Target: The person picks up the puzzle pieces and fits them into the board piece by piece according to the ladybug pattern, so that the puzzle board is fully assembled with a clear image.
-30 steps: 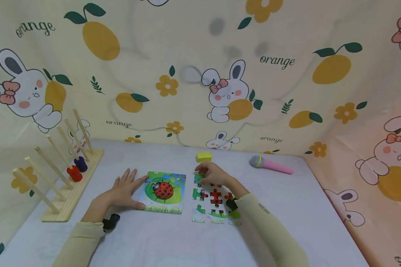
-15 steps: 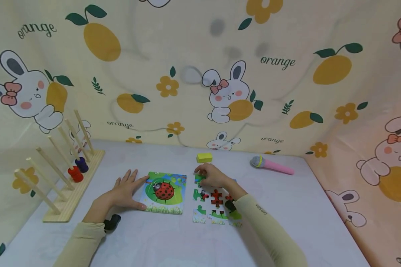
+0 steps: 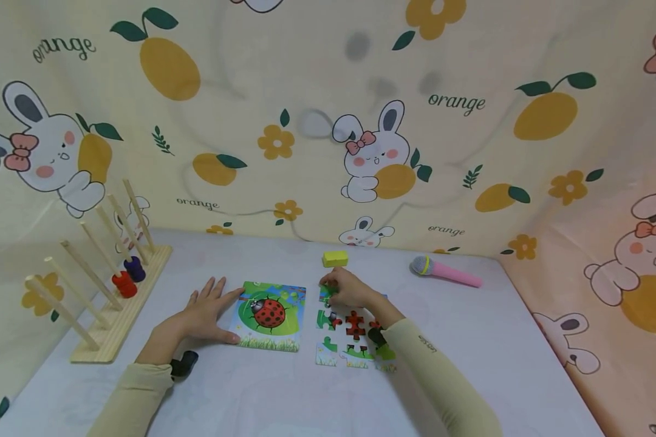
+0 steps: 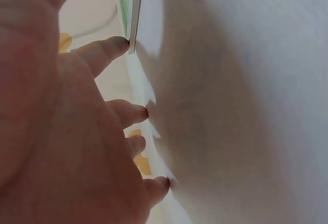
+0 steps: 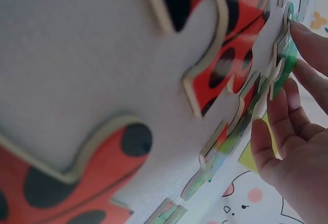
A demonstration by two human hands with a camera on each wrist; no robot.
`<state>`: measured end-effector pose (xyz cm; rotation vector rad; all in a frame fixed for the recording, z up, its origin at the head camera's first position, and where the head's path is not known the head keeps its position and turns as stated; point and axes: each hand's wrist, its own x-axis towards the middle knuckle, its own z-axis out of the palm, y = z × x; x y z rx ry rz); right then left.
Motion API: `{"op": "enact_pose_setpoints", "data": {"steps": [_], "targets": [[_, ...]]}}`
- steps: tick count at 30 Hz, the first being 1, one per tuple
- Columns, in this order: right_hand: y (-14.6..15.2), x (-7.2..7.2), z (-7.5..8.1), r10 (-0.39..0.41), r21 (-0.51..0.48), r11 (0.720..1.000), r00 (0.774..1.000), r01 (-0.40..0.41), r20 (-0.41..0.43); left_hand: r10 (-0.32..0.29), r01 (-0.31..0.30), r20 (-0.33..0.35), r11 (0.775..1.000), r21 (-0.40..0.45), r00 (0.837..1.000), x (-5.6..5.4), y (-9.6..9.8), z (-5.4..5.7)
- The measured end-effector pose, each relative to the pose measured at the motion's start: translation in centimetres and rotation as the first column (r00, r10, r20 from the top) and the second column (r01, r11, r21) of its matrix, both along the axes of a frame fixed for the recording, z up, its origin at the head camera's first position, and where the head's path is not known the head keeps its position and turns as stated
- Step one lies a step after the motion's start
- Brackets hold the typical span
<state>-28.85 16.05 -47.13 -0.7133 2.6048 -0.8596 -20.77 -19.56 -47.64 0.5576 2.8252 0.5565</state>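
Note:
My left hand (image 3: 205,312) lies with fingers spread at the left side of a square ladybug picture board (image 3: 270,340). Its thumb and index finger touch the board's edge; the other fingertips (image 4: 141,113) rest on the table in the left wrist view. My right hand (image 3: 352,288) reaches over the far side of a loose ladybug jigsaw. Between its thumb and fingers it pinches a green puzzle piece (image 5: 285,78) at the jigsaw's far left corner. Other pieces, such as a red spotted piece (image 3: 355,326), lie spaced apart, some hidden under the hand and wrist.
To the left stands a wooden peg rack (image 3: 106,340) with red rings (image 3: 124,284) and purple rings (image 3: 134,269). A yellow block (image 3: 335,259) sits just beyond the right hand. A pink toy microphone (image 3: 448,272) lies at the back right, near the printed curtain (image 3: 306,79).
The right hand's fingers have drawn in slightly around the green piece at the corner. The left hand and the picture board have stayed in place.

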Motion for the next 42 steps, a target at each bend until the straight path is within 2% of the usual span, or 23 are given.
{"op": "enact_pose_setpoints", "data": {"steps": [5,14,18,26,33,38,42], "targets": [[0.0,0.1,0.2,0.007,-0.002,1.0,1.0,-0.007,0.002,0.0,0.0,-0.009,1.0,-0.002,1.0,0.1,0.1,0.2],[-0.1,0.3,0.8,-0.003,-0.026,1.0,1.0,0.003,-0.015,-0.068,0.069,-0.038,0.997,0.027,0.997,-0.2,0.4,0.1],[0.3,0.0,0.9,-0.016,-0.072,0.997,1.0,0.016,-0.003,-0.085,0.087,-0.04,0.995,0.053,0.996,-0.2,0.4,0.2],[0.4,-0.8,1.2,0.031,-0.189,0.981,0.999,-0.033,-0.012,-0.09,0.092,-0.052,0.995,0.039,0.995,-0.6,0.5,-0.2],[-3.6,-0.8,1.3,0.081,-0.311,0.947,0.997,-0.078,-0.006,-0.084,0.085,-0.048,0.996,0.028,0.995,-0.6,0.5,-0.1],[-7.6,-0.7,0.7,0.134,-0.281,0.95,0.991,-0.134,-0.02,-0.079,0.08,-0.033,0.996,0.031,0.996,-0.5,0.4,-0.1],[-10.1,-0.4,0.7,0.116,-0.266,0.957,0.993,-0.118,-0.025,-0.078,0.079,-0.029,0.996,0.046,0.997,-0.4,0.3,0.0]]}}
